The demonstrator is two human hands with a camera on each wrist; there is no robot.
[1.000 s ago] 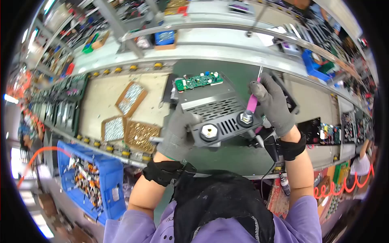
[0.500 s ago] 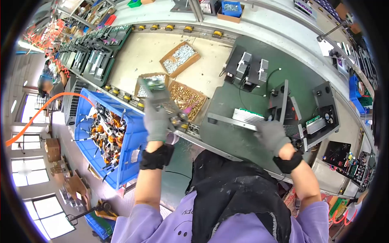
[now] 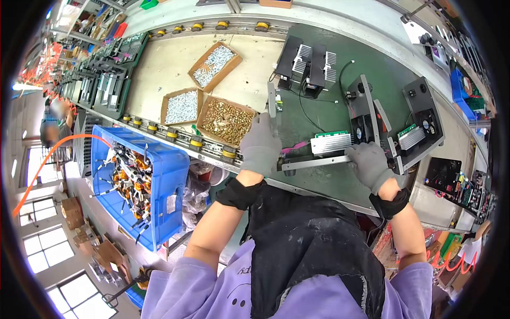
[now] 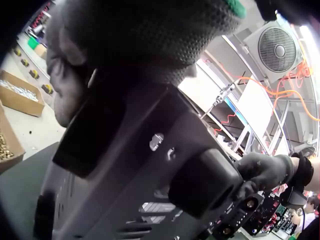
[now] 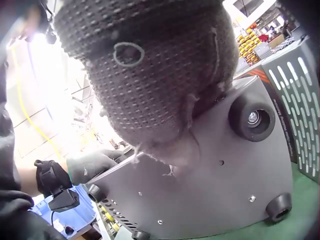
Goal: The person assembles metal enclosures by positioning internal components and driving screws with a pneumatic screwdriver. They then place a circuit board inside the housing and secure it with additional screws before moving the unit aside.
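Observation:
A dark metal housing (image 3: 313, 164) of an electrical device lies on its side on the green mat, open toward the far side. Inside it sit a silver heat sink (image 3: 332, 144) with a green circuit board and a black fan (image 3: 360, 130). My gloved left hand (image 3: 260, 144) grips the end panel (image 3: 272, 101) at the housing's left end. A pink cable (image 3: 295, 146) runs beside that panel. My gloved right hand (image 3: 369, 164) holds the edge of the base plate (image 5: 220, 175), near the right end. Black rubber feet (image 5: 252, 117) stick out of the plate in the right wrist view.
Cardboard trays of silver screws (image 3: 215, 66) and brass fittings (image 3: 226, 121) stand left. Beyond the housing are black parts with heat sinks (image 3: 308, 64). Another open housing (image 3: 423, 122) stands right. A blue bin (image 3: 170, 196) of wired parts is below the bench at left.
A second ago the housing was raised in both hands, its bolt terminals facing me. Half a second ago my left hand held a blurred part out left; now it is back at the housing's left end.

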